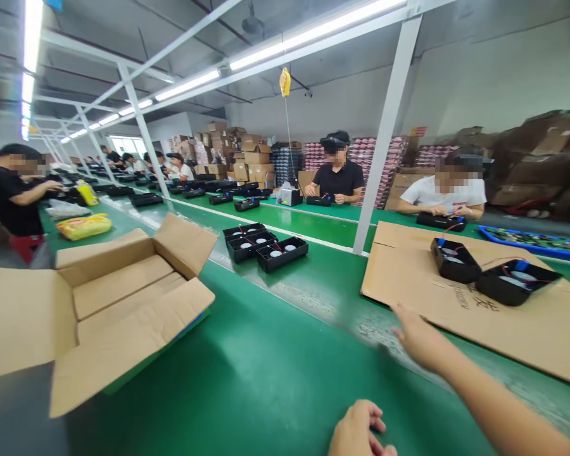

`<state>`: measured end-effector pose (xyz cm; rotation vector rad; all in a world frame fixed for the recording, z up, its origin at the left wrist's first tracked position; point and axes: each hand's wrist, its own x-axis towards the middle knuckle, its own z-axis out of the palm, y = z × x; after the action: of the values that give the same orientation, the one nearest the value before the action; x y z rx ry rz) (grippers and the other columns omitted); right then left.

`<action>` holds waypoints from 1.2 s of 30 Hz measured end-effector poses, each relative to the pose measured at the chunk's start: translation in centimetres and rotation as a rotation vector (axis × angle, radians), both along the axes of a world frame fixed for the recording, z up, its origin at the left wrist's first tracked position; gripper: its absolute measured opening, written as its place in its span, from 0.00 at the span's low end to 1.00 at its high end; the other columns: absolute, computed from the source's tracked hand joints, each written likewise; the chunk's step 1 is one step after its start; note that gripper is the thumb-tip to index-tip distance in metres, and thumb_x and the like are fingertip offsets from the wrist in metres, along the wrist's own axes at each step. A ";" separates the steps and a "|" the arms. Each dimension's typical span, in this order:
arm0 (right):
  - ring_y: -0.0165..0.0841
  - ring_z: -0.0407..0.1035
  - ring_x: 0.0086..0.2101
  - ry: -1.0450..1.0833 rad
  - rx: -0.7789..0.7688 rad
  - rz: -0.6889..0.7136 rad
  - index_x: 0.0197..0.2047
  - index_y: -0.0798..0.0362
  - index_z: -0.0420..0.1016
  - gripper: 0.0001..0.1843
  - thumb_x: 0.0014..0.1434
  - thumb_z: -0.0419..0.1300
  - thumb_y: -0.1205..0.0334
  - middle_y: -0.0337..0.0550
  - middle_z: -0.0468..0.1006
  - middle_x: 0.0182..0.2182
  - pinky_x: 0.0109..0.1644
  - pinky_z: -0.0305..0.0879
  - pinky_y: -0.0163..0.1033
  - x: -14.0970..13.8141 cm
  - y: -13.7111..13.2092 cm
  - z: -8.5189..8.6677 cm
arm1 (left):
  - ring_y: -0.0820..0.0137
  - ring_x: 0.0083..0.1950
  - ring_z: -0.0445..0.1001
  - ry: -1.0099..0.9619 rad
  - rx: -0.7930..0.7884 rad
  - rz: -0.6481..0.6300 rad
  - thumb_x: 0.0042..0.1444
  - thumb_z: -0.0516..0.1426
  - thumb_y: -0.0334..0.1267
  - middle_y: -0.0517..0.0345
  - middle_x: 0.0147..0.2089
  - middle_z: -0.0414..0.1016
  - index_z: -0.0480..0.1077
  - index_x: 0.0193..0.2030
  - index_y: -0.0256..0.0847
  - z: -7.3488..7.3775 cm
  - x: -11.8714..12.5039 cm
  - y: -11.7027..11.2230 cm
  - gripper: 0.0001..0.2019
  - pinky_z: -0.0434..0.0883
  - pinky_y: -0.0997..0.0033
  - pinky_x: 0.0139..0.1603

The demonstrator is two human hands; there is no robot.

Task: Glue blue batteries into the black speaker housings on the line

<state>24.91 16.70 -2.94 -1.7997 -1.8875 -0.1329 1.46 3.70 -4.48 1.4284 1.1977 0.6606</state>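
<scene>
Left hand [358,432] half open, fingers loosely curled over green table [266,361]. Right hand [418,339] apart, open, fingertips beside cardboard [401,272] bearing 2 black cases [458,271]; contact unclear.

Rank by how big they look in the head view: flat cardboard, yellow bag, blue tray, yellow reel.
1. Flat cardboard
2. Blue tray
3. Yellow bag
4. Yellow reel

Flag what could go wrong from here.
1. The right hand is at the edge of the cardboard sheet; a bump or tug might shift the black housings on it.
2. Those housings are open on top, so something dropped could land inside.
3. The near carton flap juts out; a passing arm might catch it.
</scene>
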 end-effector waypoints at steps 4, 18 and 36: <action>0.47 0.62 0.54 -0.075 -0.178 0.045 0.53 0.64 0.71 0.26 0.53 0.52 0.63 0.60 0.67 0.53 0.56 0.63 0.49 -10.4 -3.5 -4.3 | 0.75 0.24 0.67 -0.172 -0.028 0.270 0.47 0.51 0.30 0.60 0.30 0.69 0.60 0.37 0.40 1.1 -0.9 1.6 0.09 0.65 0.76 0.24; 0.51 0.54 0.58 -0.166 0.003 -0.072 0.58 0.56 0.70 0.31 0.60 0.45 0.45 0.55 0.56 0.60 0.57 0.58 0.61 -13.9 -5.1 -7.4 | 0.45 0.66 0.51 0.677 0.513 0.545 0.52 0.58 0.32 0.39 0.70 0.39 0.67 0.53 0.34 8.7 -11.0 29.7 0.20 0.54 0.48 0.64; 0.47 0.65 0.50 1.127 -0.166 -0.049 0.60 0.59 0.61 0.44 0.59 0.31 0.34 0.58 0.66 0.54 0.55 0.61 0.55 -10.5 -9.2 1.0 | 0.60 0.67 0.56 0.380 0.642 -0.064 0.54 0.56 0.32 0.53 0.71 0.45 0.74 0.34 0.39 9.9 -13.0 10.9 0.05 0.60 0.63 0.63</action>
<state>14.42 7.49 -1.93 -1.4811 -1.0358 0.8613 -11.50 14.56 5.43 2.1972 1.2791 0.7927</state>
